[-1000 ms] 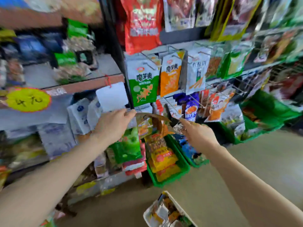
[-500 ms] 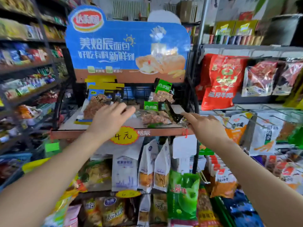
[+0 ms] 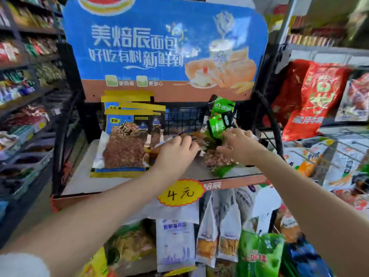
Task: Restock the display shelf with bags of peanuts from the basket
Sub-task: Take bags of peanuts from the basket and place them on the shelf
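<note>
Both hands, left [image 3: 175, 150] and right [image 3: 237, 145], grip one peanut bag [image 3: 217, 159] on the shelf [image 3: 83, 180]. Below the hands: tag [image 3: 180, 193] reading "4元". Above: sign [image 3: 139, 47], "美焙辰面包".

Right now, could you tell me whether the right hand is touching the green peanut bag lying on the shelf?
Touching. The head view shows the right hand resting on the green peanut bag, its fingers overlapping the pack with no gap.

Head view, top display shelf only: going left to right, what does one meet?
Yellow-and-blue peanut bags → left hand → right hand, with the green-topped peanut bags standing just behind the right hand, then the rack's black side frame.
</note>
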Tool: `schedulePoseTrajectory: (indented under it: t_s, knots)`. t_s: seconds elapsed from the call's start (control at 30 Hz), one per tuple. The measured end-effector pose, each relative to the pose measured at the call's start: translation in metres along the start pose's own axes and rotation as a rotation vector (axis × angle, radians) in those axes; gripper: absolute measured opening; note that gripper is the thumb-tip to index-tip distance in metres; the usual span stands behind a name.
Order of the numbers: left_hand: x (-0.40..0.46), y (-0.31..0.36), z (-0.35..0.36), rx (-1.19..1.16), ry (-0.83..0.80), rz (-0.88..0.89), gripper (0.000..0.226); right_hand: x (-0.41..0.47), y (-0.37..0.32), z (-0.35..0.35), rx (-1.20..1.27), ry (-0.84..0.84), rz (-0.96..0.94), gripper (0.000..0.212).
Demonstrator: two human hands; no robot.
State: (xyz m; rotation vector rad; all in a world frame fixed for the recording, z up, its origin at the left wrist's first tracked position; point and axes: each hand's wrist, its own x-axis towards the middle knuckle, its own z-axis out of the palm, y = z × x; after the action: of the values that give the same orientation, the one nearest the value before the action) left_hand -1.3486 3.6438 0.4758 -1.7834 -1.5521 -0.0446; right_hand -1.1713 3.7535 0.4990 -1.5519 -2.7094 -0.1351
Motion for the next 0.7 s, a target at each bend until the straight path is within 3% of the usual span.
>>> schedulePoseTrajectory:
  t_s: [0.07, 0.13, 0.17, 0.2, 0.27, 0.37, 0.43, 0.53, 0.6, 0.7]
  knots:
    - [0.002, 0.006, 0.012, -0.266, -0.255, -0.038, 0.029, -0.004, 0.010, -0.018, 0.151, -0.044, -0.031, 0.045]
    - [0.005, -0.004, 0.020, -0.673, -0.516, -0.129, 0.051, -0.010, 0.017, -0.025, 0.330, 0.028, -0.002, 0.037]
    - [0.007, -0.011, 0.021, -0.787, -0.516, -0.180, 0.055, -0.011, 0.018, -0.024, 0.358, 0.068, 0.006, 0.034]
    - [0.009, -0.021, 0.021, -0.794, -0.449, -0.228, 0.054, -0.011, 0.019, -0.022, 0.332, 0.083, 0.009, 0.032]
    - [0.013, -0.035, 0.030, -0.581, -0.380, -0.284, 0.056, -0.003, 0.021, -0.012, 0.220, 0.091, 0.003, 0.034]
    - [0.021, -0.043, 0.040, -0.505, -0.554, -0.313, 0.085, 0.007, 0.017, -0.014, 0.196, 0.076, 0.004, 0.060]
    - [0.029, -0.040, 0.044, -0.512, -0.587, -0.316, 0.093, 0.012, 0.014, -0.014, 0.269, -0.041, -0.003, 0.077]
    - [0.041, -0.037, 0.048, -0.493, -0.639, -0.326, 0.095, 0.017, 0.009, -0.007, -0.013, -0.093, -0.016, 0.081]
    - [0.044, -0.039, 0.052, -0.515, -0.652, -0.403, 0.087, 0.021, 0.004, -0.002, -0.109, -0.008, 0.049, 0.073]
    - [0.038, -0.048, 0.064, -0.631, -0.609, -0.525, 0.051, 0.028, -0.006, 0.002, -0.131, 0.055, 0.155, 0.071]
